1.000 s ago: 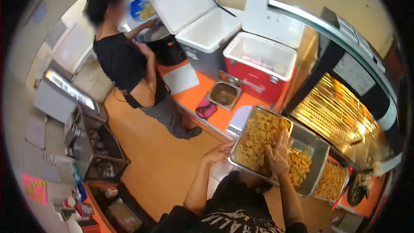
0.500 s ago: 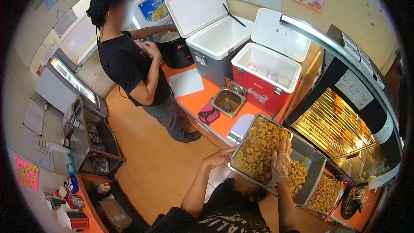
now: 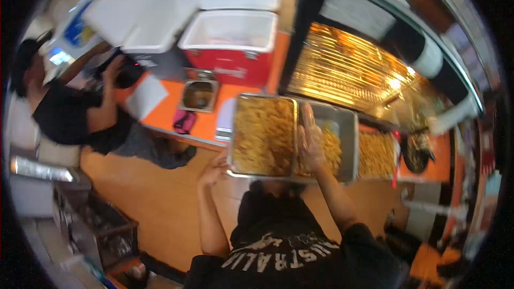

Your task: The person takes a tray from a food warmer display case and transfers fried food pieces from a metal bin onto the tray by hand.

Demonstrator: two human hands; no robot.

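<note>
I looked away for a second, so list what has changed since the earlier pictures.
The right hand has left the food in the metal tray and moved rightward past its rim, over the grey tub. Whether it touches the rim is unclear. The camera view has turned right. Unchanged: the left hand at the tray's near left corner, the red cooler open.

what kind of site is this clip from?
Probably a small takeaway kitchen or fried-food stall: a glass-fronted, gold-lit display cabinet, a shallow metal tray heaped with golden-brown food pieces, and an open red cooler box with a white lining on an orange counter.
</note>
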